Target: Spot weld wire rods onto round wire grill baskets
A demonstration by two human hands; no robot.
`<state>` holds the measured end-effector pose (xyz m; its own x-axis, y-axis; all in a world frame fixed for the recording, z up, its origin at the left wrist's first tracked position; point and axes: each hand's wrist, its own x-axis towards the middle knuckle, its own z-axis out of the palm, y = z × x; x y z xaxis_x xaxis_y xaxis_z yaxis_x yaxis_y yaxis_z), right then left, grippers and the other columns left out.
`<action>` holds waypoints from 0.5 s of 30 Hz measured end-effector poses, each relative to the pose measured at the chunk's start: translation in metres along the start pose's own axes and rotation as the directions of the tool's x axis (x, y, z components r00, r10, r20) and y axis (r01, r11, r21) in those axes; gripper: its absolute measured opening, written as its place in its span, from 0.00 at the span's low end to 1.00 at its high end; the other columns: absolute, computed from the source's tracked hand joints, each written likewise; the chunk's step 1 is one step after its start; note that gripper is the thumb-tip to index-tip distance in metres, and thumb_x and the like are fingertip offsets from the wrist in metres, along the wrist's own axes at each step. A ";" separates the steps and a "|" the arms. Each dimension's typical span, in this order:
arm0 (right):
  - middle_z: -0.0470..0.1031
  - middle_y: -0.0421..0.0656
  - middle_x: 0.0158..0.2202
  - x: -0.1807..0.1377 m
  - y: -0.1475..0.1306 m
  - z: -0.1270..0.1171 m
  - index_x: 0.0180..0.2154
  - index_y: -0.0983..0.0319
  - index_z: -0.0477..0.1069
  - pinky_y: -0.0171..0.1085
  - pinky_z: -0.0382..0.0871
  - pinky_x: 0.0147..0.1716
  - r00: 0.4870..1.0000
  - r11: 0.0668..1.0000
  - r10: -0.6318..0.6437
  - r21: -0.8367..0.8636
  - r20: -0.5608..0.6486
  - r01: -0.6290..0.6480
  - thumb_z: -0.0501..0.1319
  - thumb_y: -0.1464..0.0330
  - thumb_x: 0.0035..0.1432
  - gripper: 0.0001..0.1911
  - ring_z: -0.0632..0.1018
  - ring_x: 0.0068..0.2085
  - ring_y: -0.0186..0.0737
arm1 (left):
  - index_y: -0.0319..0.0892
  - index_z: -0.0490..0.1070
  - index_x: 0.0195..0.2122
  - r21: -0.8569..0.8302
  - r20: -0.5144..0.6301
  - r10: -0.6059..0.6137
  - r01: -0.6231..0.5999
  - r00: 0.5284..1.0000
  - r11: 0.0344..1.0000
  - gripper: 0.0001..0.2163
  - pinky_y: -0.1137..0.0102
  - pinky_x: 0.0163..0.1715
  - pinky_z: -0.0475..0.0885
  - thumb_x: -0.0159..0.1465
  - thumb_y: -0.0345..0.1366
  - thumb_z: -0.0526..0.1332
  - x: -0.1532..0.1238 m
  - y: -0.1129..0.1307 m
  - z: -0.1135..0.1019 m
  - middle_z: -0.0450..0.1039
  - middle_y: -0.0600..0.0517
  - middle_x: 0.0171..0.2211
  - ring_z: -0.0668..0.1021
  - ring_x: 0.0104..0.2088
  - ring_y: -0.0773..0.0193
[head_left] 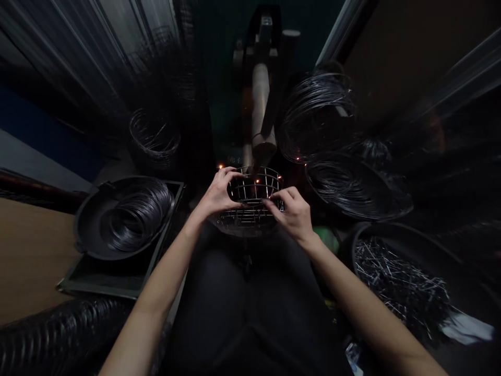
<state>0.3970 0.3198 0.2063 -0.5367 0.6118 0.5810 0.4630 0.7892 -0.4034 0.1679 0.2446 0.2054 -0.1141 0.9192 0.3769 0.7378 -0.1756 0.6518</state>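
Note:
A round wire basket (pixel 255 200) of thin metal rods sits in front of me at lap height, under the lower end of a metal welding arm (pixel 261 112). My left hand (pixel 220 192) grips its left side, thumb on the near rim and fingers over the far part. At the near right rim, my right hand (pixel 291 210) is closed in a pinch on the basket; whether a separate short wire is also between the fingertips I cannot tell. Small orange sparks (pixel 257 181) glow in and around the basket.
On the left, a dark basin (pixel 88 230) holds wire rings (pixel 135 216). Right of the machine lie a wire coil bundle (pixel 317 109), a pan of rings (pixel 340 185) and a tub (pixel 362 235) of short wire pieces (pixel 399 282). Stacked rings (pixel 58 334) lie lower left.

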 end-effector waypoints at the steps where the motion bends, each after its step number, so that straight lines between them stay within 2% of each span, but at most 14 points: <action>1: 0.72 0.43 0.33 0.003 0.000 0.003 0.33 0.60 0.74 0.34 0.67 0.29 1.000 0.999 0.023 0.029 -0.005 -0.023 0.59 0.53 0.63 0.17 0.72 0.30 0.35 | 0.44 0.69 0.52 -0.007 -0.006 -0.009 0.009 1.000 1.000 0.35 0.54 0.61 0.67 0.43 0.41 0.78 0.003 -0.003 0.000 0.64 0.43 0.56 0.68 0.61 0.48; 8: 0.70 0.42 0.31 0.020 0.002 0.013 0.29 0.60 0.72 0.36 0.65 0.30 0.993 0.984 0.115 0.141 -0.006 -0.113 0.62 0.53 0.60 0.17 0.69 0.29 0.35 | 0.43 0.70 0.52 -0.028 -0.016 -0.009 0.009 1.000 1.000 0.37 0.53 0.62 0.65 0.41 0.44 0.79 0.017 -0.016 -0.001 0.64 0.43 0.55 0.68 0.60 0.48; 15: 0.70 0.42 0.31 0.049 0.006 0.024 0.29 0.60 0.72 0.38 0.67 0.33 0.965 0.956 0.257 0.130 0.046 -0.261 0.64 0.54 0.56 0.16 0.69 0.29 0.37 | 0.40 0.70 0.50 -0.032 -0.006 -0.058 0.058 0.998 0.998 0.34 0.55 0.60 0.67 0.41 0.38 0.78 0.044 -0.019 -0.006 0.68 0.46 0.51 0.71 0.56 0.51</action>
<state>0.3568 0.3557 0.2158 -0.4315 0.7961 0.4242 0.4913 0.6018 -0.6297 0.1450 0.2861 0.2131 -0.1607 0.9257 0.3425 0.7086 -0.1334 0.6929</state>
